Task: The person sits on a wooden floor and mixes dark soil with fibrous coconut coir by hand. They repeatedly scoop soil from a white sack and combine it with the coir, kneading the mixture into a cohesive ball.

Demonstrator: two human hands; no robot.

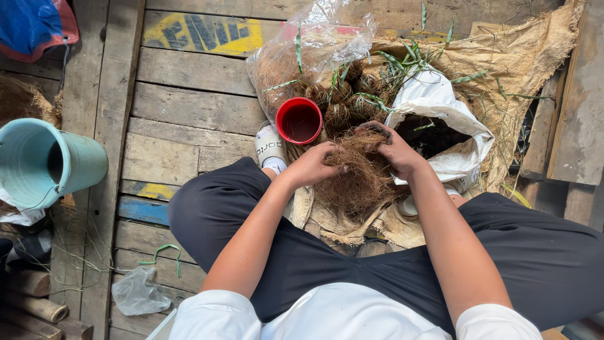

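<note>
While both hands grip it, coconut fibre clump (360, 173) sits between knees above burlap. Left hand (313, 165) closed on its left edge; right hand (396, 150) pinching its top. Beyond: red cup (299, 120), empty; white sack (440, 113) holding dark soil; clear bag (296, 56) of fibre; fibre-wrapped plant balls (349, 101).

Tight quarters up front: the red cup (299, 121) sits just beyond the left hand (313, 165), and fibre-wrapped plant balls (343, 104) crowd right behind the clump of coconut fibre (358, 176). On the right, the open white sack of dark soil (440, 126) blocks the right hand (397, 150). A clear plastic bag (302, 53) walls the far side. Out left, bare wooden planks (182, 107) offer open passage, until the teal bucket (47, 164).
</note>
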